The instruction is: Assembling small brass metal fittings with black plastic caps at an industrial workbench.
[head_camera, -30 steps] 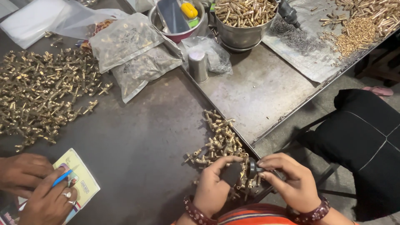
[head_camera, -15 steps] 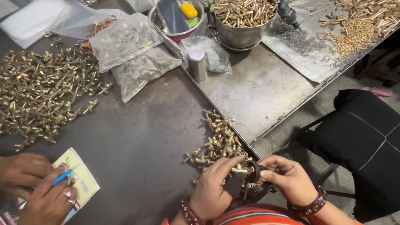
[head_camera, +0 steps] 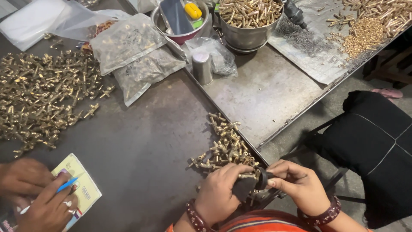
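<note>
Left hand [head_camera: 221,189], beaded bracelet at the wrist: fingers closed on a small brass fitting [head_camera: 248,175], held at the near edge of the dark metal tabletop [head_camera: 146,146]. Right hand [head_camera: 296,184], matching bracelet: fingers pinched on a black ring-shaped part [head_camera: 262,178], touching the end of the brass fitting. Small heap of brass fittings [head_camera: 223,146]: on the tabletop just beyond both hands, near the edge. Large spread of brass fittings [head_camera: 43,99]: far left of the tabletop, well apart from the small heap. Clear plastic bags of small parts [head_camera: 133,51]: two, overlapping, lying between the large spread and a short steel cylinder [head_camera: 202,68], which stands upright. Round steel bowl of brass pins [head_camera: 246,21]: at the far side, beside a red-rimmed bowl [head_camera: 180,25] holding a dark flat object and a yellow piece. Loose brass pieces on a grey sheet [head_camera: 365,30]: far right corner. Another person's hands [head_camera: 38,197]: lower left, holding a blue pen [head_camera: 71,184] over a pale yellow booklet [head_camera: 83,184]. Black-clothed seated figure [head_camera: 377,146]: right of the tabletop, partly in view.
</note>
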